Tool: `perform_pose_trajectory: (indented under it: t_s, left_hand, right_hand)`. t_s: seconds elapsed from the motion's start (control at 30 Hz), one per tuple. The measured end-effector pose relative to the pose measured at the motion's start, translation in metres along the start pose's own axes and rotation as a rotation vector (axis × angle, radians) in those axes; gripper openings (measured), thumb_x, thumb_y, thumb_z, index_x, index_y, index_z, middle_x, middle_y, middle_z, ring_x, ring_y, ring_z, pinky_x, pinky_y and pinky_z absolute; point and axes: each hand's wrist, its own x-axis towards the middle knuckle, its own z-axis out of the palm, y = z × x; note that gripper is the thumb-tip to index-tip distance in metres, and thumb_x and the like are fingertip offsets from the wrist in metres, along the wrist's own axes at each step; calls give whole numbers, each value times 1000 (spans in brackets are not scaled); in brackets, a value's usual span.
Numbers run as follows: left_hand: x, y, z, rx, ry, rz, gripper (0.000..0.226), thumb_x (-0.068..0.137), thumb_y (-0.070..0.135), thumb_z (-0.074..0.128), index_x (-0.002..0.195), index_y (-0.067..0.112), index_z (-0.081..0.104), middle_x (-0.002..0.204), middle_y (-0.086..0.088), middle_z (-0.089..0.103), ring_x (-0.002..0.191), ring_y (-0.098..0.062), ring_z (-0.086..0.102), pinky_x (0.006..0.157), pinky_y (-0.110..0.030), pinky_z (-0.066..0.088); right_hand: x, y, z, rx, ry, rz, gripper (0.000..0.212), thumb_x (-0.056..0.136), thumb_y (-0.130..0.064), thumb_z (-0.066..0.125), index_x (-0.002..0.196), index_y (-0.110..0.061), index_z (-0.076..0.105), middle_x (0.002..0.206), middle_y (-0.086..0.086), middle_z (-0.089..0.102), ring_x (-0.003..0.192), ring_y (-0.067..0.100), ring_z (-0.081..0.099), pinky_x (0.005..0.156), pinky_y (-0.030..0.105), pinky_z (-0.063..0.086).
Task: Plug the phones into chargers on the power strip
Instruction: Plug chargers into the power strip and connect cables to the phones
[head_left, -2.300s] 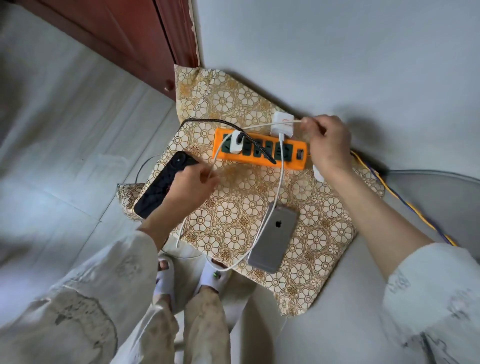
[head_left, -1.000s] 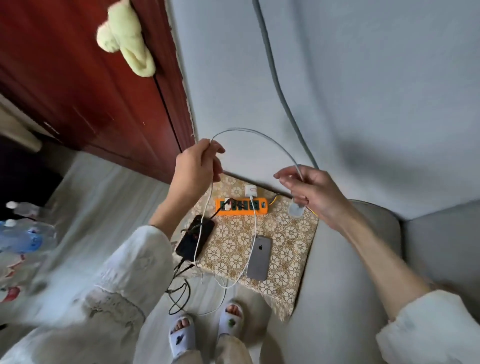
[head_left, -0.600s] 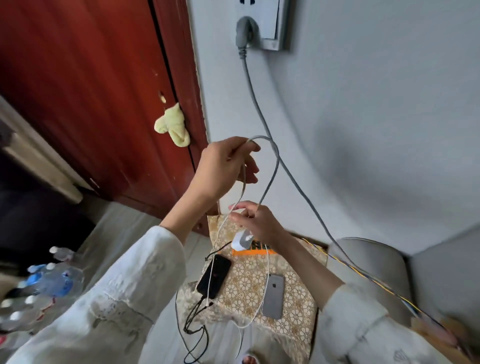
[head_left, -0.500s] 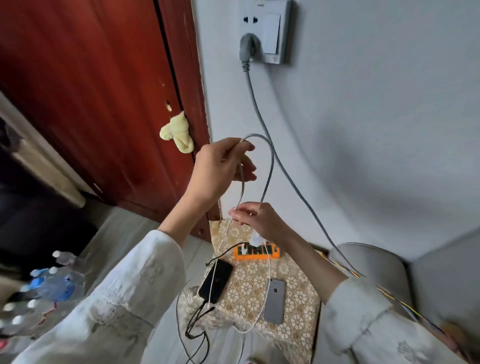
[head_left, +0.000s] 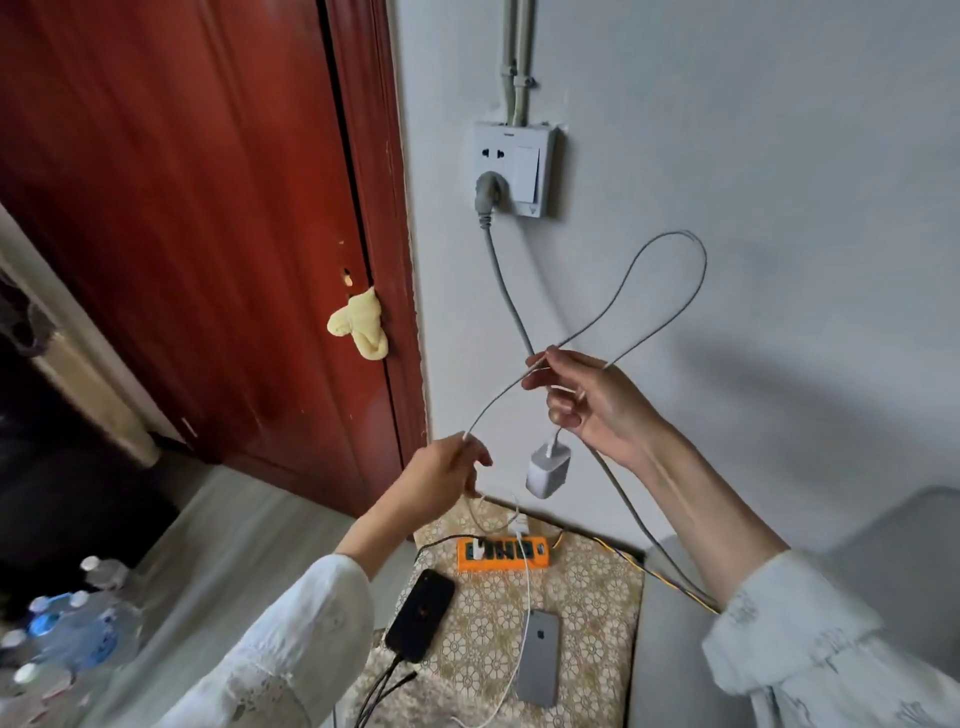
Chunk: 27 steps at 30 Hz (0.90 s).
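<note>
An orange power strip (head_left: 503, 554) lies on a patterned cloth (head_left: 582, 613), with white chargers plugged in. A black phone (head_left: 420, 614) and a grey phone (head_left: 538, 658) lie on the cloth, each with a cable attached. High above them, my right hand (head_left: 597, 402) pinches a white charging cable (head_left: 670, 306) that loops up against the wall; a white charger block (head_left: 548, 469) dangles below this hand. My left hand (head_left: 441, 475) pinches the same cable lower down, to the left.
A wall socket (head_left: 514, 169) holds a grey plug whose cord runs down to the right. A red door (head_left: 218, 218) with a yellow cloth (head_left: 359, 326) stands left. Water bottles (head_left: 62, 634) sit at the lower left. A grey seat (head_left: 670, 649) borders the cloth.
My left hand has dropped from above the right hand to below it. My right hand has risen, and the cable loop now swings up to the right. The charger block hangs free.
</note>
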Motion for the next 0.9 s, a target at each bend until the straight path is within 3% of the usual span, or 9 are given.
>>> perform_pose_trajectory:
  t_s: [0.1,0.3,0.33,0.37,0.4,0.5,0.63,0.8,0.9]
  left_hand:
    - [-4,-14,-9,11,293,-98,34,95,15,38,66,28,50,52,3,48,43,-14,48,54,-30,46]
    - [-24,-32,14,-41,-30,-162,18,88,14,57,103,13,68,74,-2,66,56,-3,53,52,-7,38]
    - [-28,-34,22,-48,-74,-144,24,86,12,61,109,12,66,78,15,58,60,-5,56,54,-4,38]
    - [-31,-37,30,-57,-112,-125,31,83,10,64,114,10,63,112,-9,50,63,-7,56,55,-2,37]
    - [-34,-38,36,-67,-152,-114,38,81,10,67,119,9,60,98,-20,59,66,-3,56,57,-1,37]
    - [-38,-43,48,-103,-217,-58,42,77,11,71,118,9,61,89,12,63,64,11,49,58,-5,35]
    - [-36,-43,51,-107,-189,5,24,76,16,73,98,10,66,67,21,53,52,11,45,52,-8,32]
    - [-32,-38,57,-144,-98,19,23,76,26,72,64,37,57,53,24,53,48,7,42,49,-8,32]
    - [-28,-43,59,-199,-88,-53,17,77,25,71,92,20,66,70,20,58,52,13,50,51,-3,36]
  right_hand:
    - [-7,20,-12,-92,60,125,18,91,-23,54,90,-8,64,69,6,64,43,7,36,40,16,27]
    - [-7,64,-14,15,141,308,38,99,-28,35,77,-6,57,58,3,50,42,9,36,40,19,25]
    - [-7,67,-12,68,129,328,38,99,-28,35,76,-6,56,56,3,52,41,9,37,39,19,25]
    - [-6,69,-10,125,109,348,38,99,-28,35,74,-7,56,53,2,53,39,8,38,38,18,26]
    - [-5,70,-8,182,81,362,39,99,-27,35,73,-7,55,52,2,54,38,9,39,37,18,27]
    - [-2,72,-1,319,3,367,38,99,-26,34,73,-7,55,53,3,55,38,9,41,36,18,30]
    - [2,72,1,431,-40,328,40,98,-25,34,73,-6,58,54,4,56,39,9,42,38,18,30]
    - [9,77,-2,482,2,282,38,99,-26,34,80,-3,58,56,5,59,41,9,47,37,19,36]
    - [10,81,-9,111,106,174,28,94,-30,47,88,-6,60,72,4,65,66,14,63,56,21,49]
